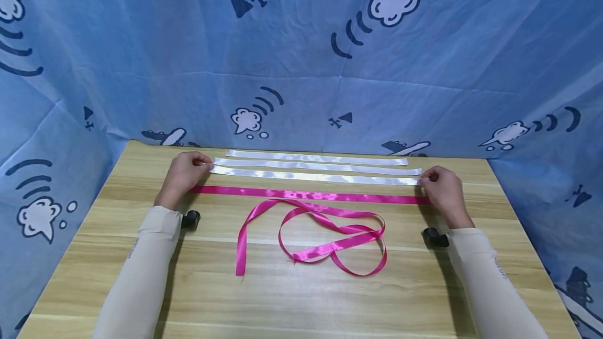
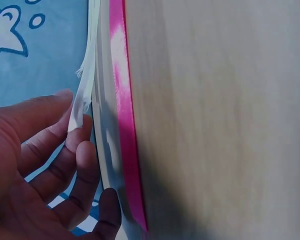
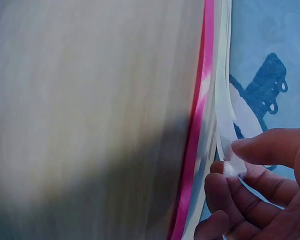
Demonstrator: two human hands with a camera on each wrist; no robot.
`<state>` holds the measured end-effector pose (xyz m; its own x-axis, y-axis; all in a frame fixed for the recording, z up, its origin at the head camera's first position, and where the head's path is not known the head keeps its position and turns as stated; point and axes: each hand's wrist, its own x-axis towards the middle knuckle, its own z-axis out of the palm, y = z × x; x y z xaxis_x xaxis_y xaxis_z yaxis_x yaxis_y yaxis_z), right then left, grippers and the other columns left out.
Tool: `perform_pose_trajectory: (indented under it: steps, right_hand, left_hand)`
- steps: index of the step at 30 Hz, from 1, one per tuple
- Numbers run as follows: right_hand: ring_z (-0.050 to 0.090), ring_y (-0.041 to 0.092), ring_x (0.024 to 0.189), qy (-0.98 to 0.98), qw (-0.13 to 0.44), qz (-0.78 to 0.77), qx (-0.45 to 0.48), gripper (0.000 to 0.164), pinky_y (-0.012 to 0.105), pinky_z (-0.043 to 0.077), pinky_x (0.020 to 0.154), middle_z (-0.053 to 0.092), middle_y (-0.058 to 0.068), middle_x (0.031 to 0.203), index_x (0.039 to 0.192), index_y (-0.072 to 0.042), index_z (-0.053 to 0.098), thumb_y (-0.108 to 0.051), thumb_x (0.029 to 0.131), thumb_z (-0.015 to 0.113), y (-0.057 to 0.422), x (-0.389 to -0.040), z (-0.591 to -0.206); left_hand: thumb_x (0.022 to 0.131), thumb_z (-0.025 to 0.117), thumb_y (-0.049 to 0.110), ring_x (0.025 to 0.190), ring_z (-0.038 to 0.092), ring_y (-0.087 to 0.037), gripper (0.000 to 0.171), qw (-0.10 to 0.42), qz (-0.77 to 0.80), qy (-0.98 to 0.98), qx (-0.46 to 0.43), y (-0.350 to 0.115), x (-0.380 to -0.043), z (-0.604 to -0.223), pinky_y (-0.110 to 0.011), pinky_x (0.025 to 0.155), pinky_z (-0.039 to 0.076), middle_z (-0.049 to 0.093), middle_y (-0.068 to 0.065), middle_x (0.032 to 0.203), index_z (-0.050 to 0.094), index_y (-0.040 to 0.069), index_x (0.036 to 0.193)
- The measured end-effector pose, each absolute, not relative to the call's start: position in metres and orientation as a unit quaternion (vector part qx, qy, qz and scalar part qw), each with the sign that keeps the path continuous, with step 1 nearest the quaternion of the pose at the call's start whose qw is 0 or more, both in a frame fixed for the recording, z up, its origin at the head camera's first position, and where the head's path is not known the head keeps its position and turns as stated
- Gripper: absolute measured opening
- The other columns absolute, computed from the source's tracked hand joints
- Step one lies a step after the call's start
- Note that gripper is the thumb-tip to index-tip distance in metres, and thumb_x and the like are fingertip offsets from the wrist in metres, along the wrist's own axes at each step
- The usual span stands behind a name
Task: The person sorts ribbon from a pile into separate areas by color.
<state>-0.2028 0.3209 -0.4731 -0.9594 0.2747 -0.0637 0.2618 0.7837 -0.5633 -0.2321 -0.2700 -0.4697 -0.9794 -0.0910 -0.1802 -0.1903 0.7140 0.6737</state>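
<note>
A white satin ribbon stretches straight across the far part of the table. My left hand pinches its left end, and the ribbon tip shows between thumb and fingers in the left wrist view. At the opposite end, my right hand pinches the frayed tip with thumb and fingertips. Just behind lie two more white ribbons, a middle one and a back one, roughly parallel to it. Nearer than the held ribbon, a straight pink ribbon runs between my wrists.
A long loose pink ribbon lies in loops on the wooden table, nearer to me. Blue patterned cloth hangs behind the table's far edge and along both sides. Small black devices sit at the left wrist and right wrist.
</note>
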Motion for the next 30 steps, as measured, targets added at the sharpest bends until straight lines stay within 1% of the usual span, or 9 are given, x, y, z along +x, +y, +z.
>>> perform_pose_trajectory:
  steps: [4,7,9,12,18,22,30]
  right_hand:
    - [0.058,0.027,0.081,-0.945,0.02,0.295,-0.143,0.019,0.026,0.044,0.06,0.066,0.024,0.102,0.11,0.007,0.066,-0.008,0.099,0.062,0.327,-0.202,-0.471]
    - [0.057,0.029,0.086,-0.944,0.025,0.296,-0.147,0.021,0.026,0.043,0.062,0.065,0.026,0.105,0.112,0.008,0.065,-0.008,0.099,0.061,0.33,-0.2,-0.469]
    - [0.055,0.03,0.09,-0.942,0.028,0.298,-0.152,0.022,0.026,0.042,0.065,0.065,0.027,0.108,0.113,0.008,0.065,-0.01,0.1,0.062,0.331,-0.199,-0.466]
    - [0.055,0.03,0.091,-0.939,0.033,0.302,-0.158,0.024,0.026,0.042,0.065,0.065,0.027,0.11,0.114,0.008,0.065,-0.011,0.1,0.063,0.332,-0.196,-0.462]
    - [0.056,0.028,0.088,-0.942,0.056,0.295,-0.15,0.023,0.021,0.041,0.063,0.066,0.027,0.108,0.112,0.008,0.067,-0.011,0.1,0.063,0.331,-0.189,-0.453]
    - [0.056,0.026,0.085,-0.944,0.078,0.29,-0.139,0.02,0.019,0.039,0.061,0.067,0.026,0.103,0.109,0.007,0.068,-0.009,0.099,0.063,0.326,-0.183,-0.447]
    - [0.053,0.015,0.076,-0.944,0.103,0.295,-0.105,0.015,0.018,0.039,0.061,0.069,0.022,0.095,0.103,0.006,0.069,-0.008,0.097,0.067,0.314,-0.171,-0.439]
  left_hand:
    - [0.103,0.065,0.015,0.101,0.055,-0.032,0.021,0.065,0.371,0.924,-0.074,-0.276,-0.229,-0.47,-0.04,0.088,0.047,0.068,-0.022,0.118,0.072,0.0,0.115]
    - [0.102,0.065,0.015,0.102,0.057,-0.032,0.02,0.055,0.368,0.926,-0.071,-0.28,-0.226,-0.47,-0.042,0.09,0.047,0.069,-0.022,0.117,0.072,0.0,0.114]
    - [0.102,0.065,0.015,0.102,0.058,-0.033,0.021,0.047,0.367,0.927,-0.067,-0.282,-0.224,-0.469,-0.043,0.091,0.048,0.069,-0.023,0.117,0.072,-0.001,0.113]
    - [0.103,0.065,0.015,0.101,0.059,-0.034,0.021,0.039,0.368,0.927,-0.067,-0.284,-0.221,-0.467,-0.043,0.091,0.049,0.069,-0.023,0.115,0.072,-0.002,0.114]
    - [0.103,0.065,0.014,0.101,0.061,-0.034,0.021,0.024,0.373,0.925,-0.07,-0.28,-0.212,-0.456,-0.042,0.089,0.049,0.069,-0.023,0.113,0.071,-0.001,0.115]
    - [0.103,0.065,0.014,0.102,0.062,-0.035,0.022,0.014,0.376,0.924,-0.061,-0.275,-0.207,-0.449,-0.043,0.09,0.049,0.069,-0.023,0.114,0.071,-0.001,0.117]
    - [0.102,0.067,0.014,0.105,0.061,-0.035,0.023,-0.008,0.385,0.923,-0.012,-0.254,-0.194,-0.441,-0.042,0.087,0.048,0.068,-0.021,0.116,0.072,-0.001,0.118]
